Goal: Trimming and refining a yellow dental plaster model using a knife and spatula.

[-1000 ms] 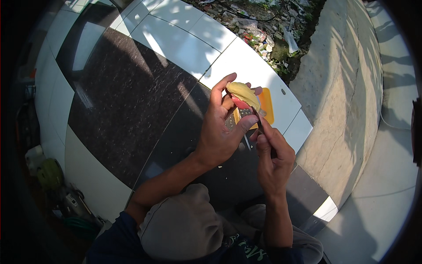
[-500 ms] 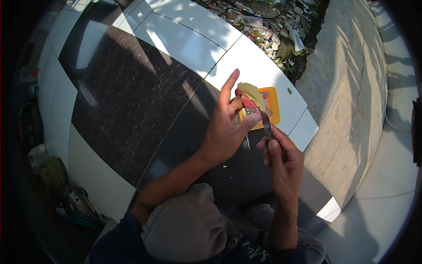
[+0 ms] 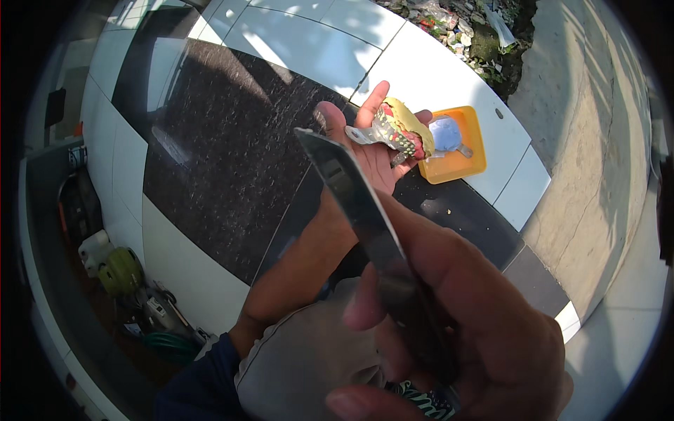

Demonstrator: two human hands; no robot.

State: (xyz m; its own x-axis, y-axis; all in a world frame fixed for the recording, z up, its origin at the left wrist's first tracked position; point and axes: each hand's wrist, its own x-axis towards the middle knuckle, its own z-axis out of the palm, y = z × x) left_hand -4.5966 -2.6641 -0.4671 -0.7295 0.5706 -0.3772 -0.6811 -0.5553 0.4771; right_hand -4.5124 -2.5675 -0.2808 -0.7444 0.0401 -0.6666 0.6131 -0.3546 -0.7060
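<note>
On the palm of my left hand (image 3: 379, 165) rests a small lumpy piece that looks like a clay model (image 3: 404, 126). It has a mustard-yellow top, red parts and a dark side with pale dots; a greyish flap sticks out at its left. The fingers reach behind it, partly hidden. My right hand (image 3: 477, 302) is raised large and close to the view, gripping a flat-bladed knife (image 3: 351, 186) by its dark handle. Its slanted tip points up and left, apart from the piece. Beyond the left fingers stands a yellow-orange plastic tray (image 3: 480, 144) with a light blue lump (image 3: 444, 133) inside.
Dark and white tiles (image 3: 210, 140) cover the surface, with small crumbs near the tray. Rubble and litter (image 3: 463, 31) lie beyond the tile edge, beside a concrete strip (image 3: 569, 154). Tools and a green-capped machine (image 3: 121, 272) stand at the left.
My right hand has drawn back from the piece and lifted the knife toward the view. My left hand has opened flatter and turned the piece, showing its dotted side and more of the tray.
</note>
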